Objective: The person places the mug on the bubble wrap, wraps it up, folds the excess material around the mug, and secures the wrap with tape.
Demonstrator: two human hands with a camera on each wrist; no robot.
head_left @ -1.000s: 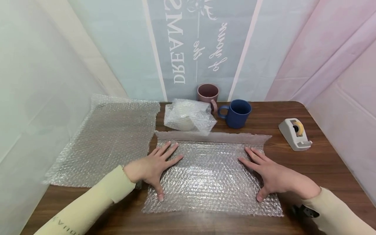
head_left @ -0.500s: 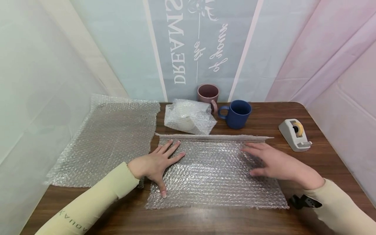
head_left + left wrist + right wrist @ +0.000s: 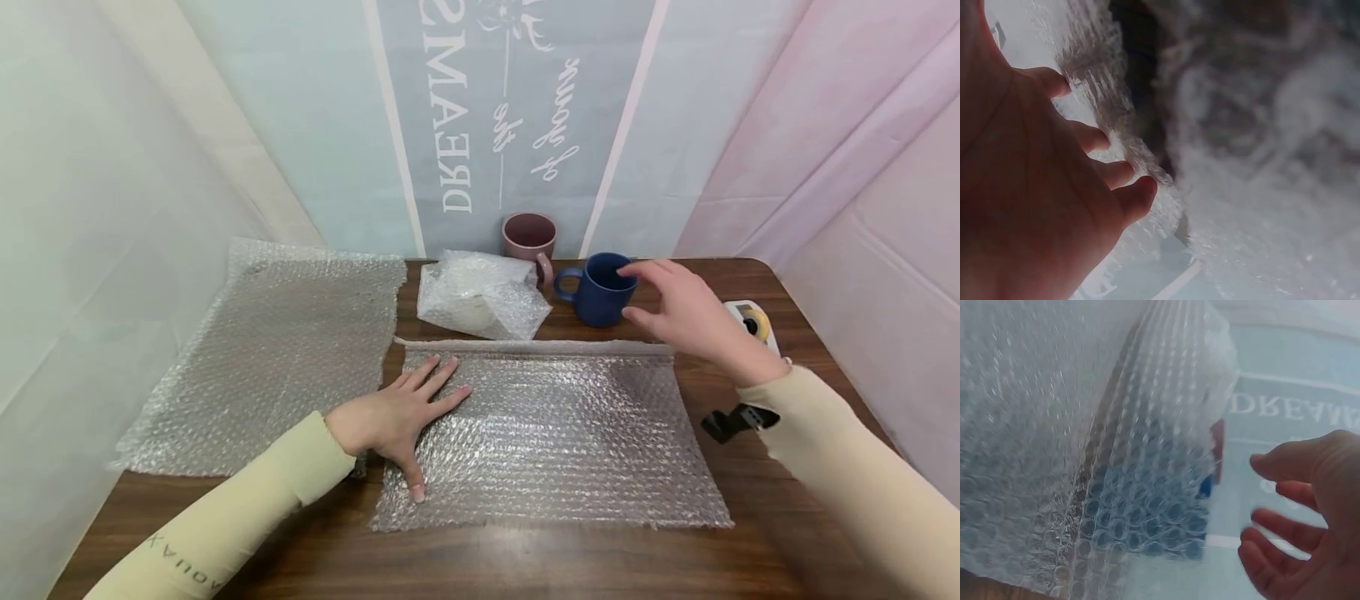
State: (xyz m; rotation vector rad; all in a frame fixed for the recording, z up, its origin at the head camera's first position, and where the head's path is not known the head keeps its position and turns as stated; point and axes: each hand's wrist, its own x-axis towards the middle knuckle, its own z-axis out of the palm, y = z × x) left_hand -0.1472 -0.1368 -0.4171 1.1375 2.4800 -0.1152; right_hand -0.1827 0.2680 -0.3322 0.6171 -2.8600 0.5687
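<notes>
My left hand [image 3: 397, 421] lies with spread fingers on the left part of a bubble wrap sheet [image 3: 555, 442], which is laid out on the table with its far edge folded up. In the left wrist view the palm and fingertips of that hand [image 3: 1041, 169] show against bubble wrap. My right hand [image 3: 686, 312] is at the right side of a blue mug [image 3: 596, 302], fingertips over the rim, thumb lower by the wall, with a gap between them. From the right wrist, the hand [image 3: 1316, 519] has loosely bent fingers and nothing in it; bubble wrap [image 3: 1147, 444] covers part of the view.
A second bubble wrap sheet [image 3: 285, 367] lies at the left. Behind the middle sheet sit a bubble-wrapped bundle [image 3: 480, 296] and a mauve mug [image 3: 528, 232]. The tape dispenser [image 3: 757, 323] at the right is partly hidden by my right arm. A printed curtain [image 3: 487, 125] hangs behind.
My right hand has lifted off the right side of the sheet and moved forward to the blue mug. The sheet's far edge has folded up more. My left hand has barely shifted.
</notes>
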